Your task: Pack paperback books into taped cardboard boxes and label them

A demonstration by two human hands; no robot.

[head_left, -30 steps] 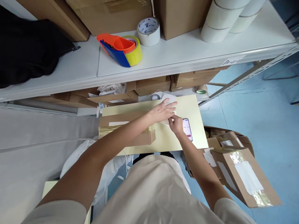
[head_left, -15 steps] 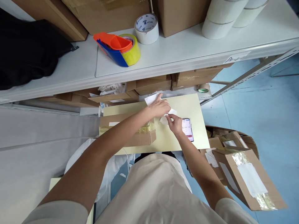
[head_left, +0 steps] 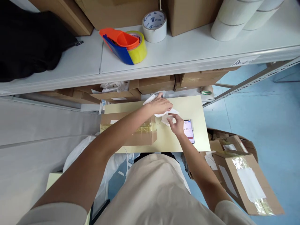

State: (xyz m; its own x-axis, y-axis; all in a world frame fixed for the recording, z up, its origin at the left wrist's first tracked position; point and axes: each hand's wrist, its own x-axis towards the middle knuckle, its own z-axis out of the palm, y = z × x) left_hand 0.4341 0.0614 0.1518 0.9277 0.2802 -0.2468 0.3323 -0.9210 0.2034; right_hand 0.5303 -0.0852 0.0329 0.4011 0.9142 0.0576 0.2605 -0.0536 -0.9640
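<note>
My left hand (head_left: 161,105) reaches across the pale yellow board, its fingers closed on a white paper label sheet (head_left: 149,99). One end of the sheet sticks out beyond the hand, and another part shows below the fingers. Just to the right, my right hand (head_left: 177,125) has thumb and forefinger apart beside a thin whitish paper piece (head_left: 165,120). Whether the fingertips touch that piece is hard to tell. A taped cardboard box (head_left: 140,139) lies on the board under my left forearm. A phone (head_left: 188,131) showing a running timer lies beside my right wrist.
On the grey shelf (head_left: 187,47) ahead stand an orange and blue tape dispenser (head_left: 124,45), a white tape roll (head_left: 154,27) and stacked white rolls (head_left: 228,26). Open cartons (head_left: 156,85) sit below. Taped boxes (head_left: 248,181) stand at the right, near the floor.
My right thumb and forefinger have parted from their pinch at the paper. The left hand has shifted slightly, and the label sheet has tilted. The view has moved a little.
</note>
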